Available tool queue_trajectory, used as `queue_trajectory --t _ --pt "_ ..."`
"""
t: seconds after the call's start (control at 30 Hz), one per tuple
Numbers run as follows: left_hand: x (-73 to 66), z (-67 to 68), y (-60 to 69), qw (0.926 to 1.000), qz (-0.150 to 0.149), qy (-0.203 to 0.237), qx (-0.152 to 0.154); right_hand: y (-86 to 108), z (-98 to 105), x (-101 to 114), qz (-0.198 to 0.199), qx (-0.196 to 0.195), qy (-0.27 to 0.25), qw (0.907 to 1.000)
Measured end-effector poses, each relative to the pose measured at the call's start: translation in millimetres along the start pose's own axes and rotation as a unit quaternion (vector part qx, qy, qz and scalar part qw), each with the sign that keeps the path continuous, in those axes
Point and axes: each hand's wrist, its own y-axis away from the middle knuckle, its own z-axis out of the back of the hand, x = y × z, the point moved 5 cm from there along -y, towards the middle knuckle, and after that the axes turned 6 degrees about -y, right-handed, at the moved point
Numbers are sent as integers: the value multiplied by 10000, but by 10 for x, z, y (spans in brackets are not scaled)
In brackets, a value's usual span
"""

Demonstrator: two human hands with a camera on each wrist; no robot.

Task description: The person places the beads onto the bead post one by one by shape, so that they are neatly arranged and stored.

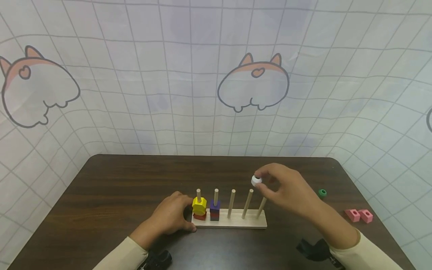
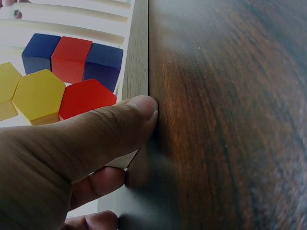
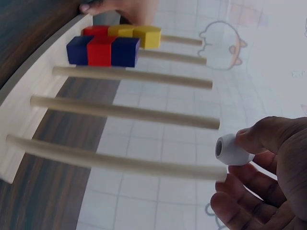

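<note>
Left hand [image 1: 173, 213] grips base [image 1: 237, 214], right hand [image 1: 287, 187] pinches white bead [image 1: 255, 182]; only head view shows pink blocks [image 1: 353, 215].

A dark, wood-grained counter [image 1: 118, 180] with rounded far corners stands before a pale, rippled wall covering [image 1: 189, 127] with gray grid lines, which also runs along the left and right sides. It bears cartoon animals with orange ears: a left figure [image 1: 44, 90] and a central figure [image 1: 253, 88]. Light leaves a dull sheen on the near wood.
</note>
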Motion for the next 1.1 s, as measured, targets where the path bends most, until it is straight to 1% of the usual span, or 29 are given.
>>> queue_trajectory --t 0.23,0.37,0.5,0.67,0.8,0.97,1.1 --pt "8 -13 -3 10000 -3 -6 -8 -25 -101 72 265 -71 -291 9992" --pt "15 -24 -8 10000 14 -24 -5 -48 -160 107 289 -94 -489 9983" --pt "19 -28 -11 10000 32 -28 7 -69 -220 146 323 -94 -577 9978" --pt "16 -24 -7 10000 -20 -31 -11 -86 -296 195 359 -66 -703 9969" --pt "22 -25 -6 10000 -8 -6 -9 -102 -356 225 259 -25 -806 9964" --pt "26 -27 -8 10000 -9 13 -18 -101 -416 235 -66 57 -851 9963" --pt "23 -22 -6 10000 -49 -4 -48 -85 -455 238 -297 80 -791 9964"
